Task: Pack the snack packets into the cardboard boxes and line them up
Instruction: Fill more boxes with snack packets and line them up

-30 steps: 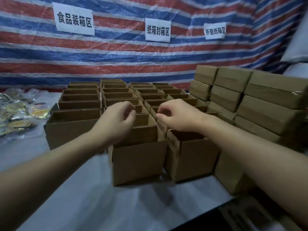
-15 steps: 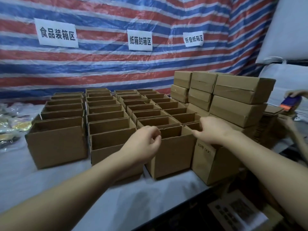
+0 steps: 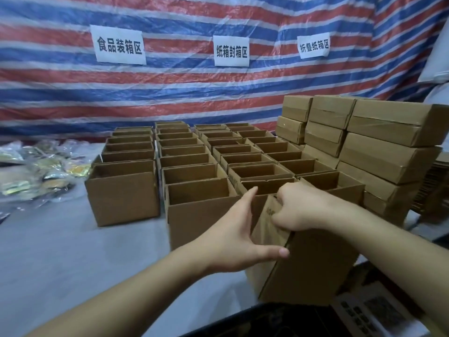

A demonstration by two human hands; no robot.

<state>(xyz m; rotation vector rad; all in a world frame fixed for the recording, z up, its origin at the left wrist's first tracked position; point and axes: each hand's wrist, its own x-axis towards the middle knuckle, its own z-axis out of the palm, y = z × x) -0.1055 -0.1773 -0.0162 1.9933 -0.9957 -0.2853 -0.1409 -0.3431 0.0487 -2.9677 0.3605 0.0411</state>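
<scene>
So since half a second back, both hands have closed in on one box: the near-right cardboard box (image 3: 303, 259), which now sits tilted at the table's near edge instead of square in its row.

Head view, the only one here: the right hand (image 3: 301, 207) is curled over the box's top rim, fingers hooked inside, gripping it. The left hand (image 3: 233, 237) is flat and relaxed against the box's left face, fingers straight, thumb stretched along the front corner, pressing rather than grabbing. Looks like they're nudging it back into line with the neighbouring open box (image 3: 199, 205) just to its left.

The rest of the open boxes (image 3: 184, 152) stand in four rows running to the far side, all looking empty as far as I can tell. The snack packets (image 3: 36, 171) are still heaped at the far left of the table (image 3: 73, 251), well apart from both hands. Closed boxes (image 3: 379, 147) are stacked on the right.

My read: this is the lining-up bit, packing hasn't really begun.
</scene>
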